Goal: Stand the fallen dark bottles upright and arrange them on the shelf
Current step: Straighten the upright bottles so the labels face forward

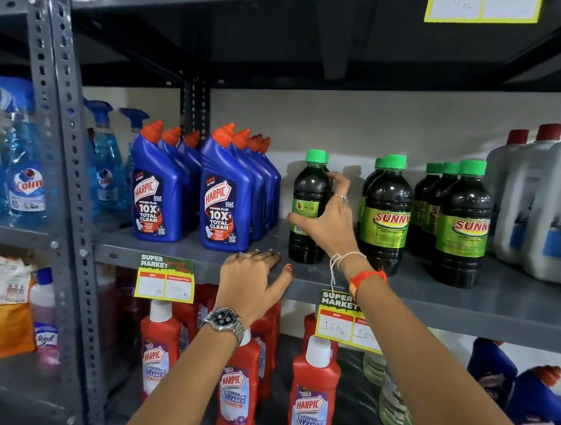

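Standing upright near the front of the grey shelf (183,255): a dark bottle (307,211) with a green cap and green label, a second green cap just visible close behind it. Wrapped around its right side by the right hand (329,224), thumb across the label, fingers curled round the shoulder, wrist wearing white thread and an orange band. Just right of it, two more rows of dark green-capped bottles, all upright: a SUNNY bottle (386,216) fronting the middle row and another SUNNY bottle (463,225) fronting the right row. Resting on the shelf's front edge just left of the held bottle, the left hand (254,278), fingers flat and together, thumb spread, gripping nothing, a metal watch (225,321) on the wrist. Further left, blue Harpic bottles (224,195) in two rows. Far right, white jugs with red caps (558,211). Hanging from the shelf edge, a yellow price tag (165,280). Below, red Harpic bottles (314,400).
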Available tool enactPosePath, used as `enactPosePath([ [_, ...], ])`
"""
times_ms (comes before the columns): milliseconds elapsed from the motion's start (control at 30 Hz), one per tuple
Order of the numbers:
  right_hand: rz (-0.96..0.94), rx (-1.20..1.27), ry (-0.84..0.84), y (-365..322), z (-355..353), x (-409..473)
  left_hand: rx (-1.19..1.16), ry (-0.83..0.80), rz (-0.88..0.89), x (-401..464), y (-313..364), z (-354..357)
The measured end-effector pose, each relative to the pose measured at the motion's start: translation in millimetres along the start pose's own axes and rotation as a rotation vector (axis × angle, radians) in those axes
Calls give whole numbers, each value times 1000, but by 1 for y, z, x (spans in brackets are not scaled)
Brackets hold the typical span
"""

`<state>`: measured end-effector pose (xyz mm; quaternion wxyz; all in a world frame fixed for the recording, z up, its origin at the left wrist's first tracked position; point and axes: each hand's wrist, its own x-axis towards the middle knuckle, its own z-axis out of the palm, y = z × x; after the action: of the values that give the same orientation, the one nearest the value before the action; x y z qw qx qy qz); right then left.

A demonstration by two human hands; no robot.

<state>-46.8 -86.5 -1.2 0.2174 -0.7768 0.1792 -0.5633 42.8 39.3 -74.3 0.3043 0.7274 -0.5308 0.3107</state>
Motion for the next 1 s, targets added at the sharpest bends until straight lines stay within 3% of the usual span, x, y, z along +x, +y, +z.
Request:
enactPosePath([
  [100,9,-213,51,2,1,-4,-8,-5,-7,0,0,-1],
  [200,110,-151,13,4,0,-3,-11,-9,-11,-1,0,-1],
  [400,491,397,-334,13,-17,11,-21,-23,-17,0,1,-2],
  [467,493,407,-397,13,-19,14,-17,-25,-13,-1,1,-2],
  [567,386,114,-392,10,-14,14,-6,-25,-20,-1,1,-2],
  [700,243,-172,-175,5,-2,1,13,-29,-28,-1,3,-3],
  [800,242,-131,-156,6,-4,3,13,-32,-29,-1,2,-2],
  [1000,371,112,-365,8,-19,12,10,-17,-19,-1,1,-2],
])
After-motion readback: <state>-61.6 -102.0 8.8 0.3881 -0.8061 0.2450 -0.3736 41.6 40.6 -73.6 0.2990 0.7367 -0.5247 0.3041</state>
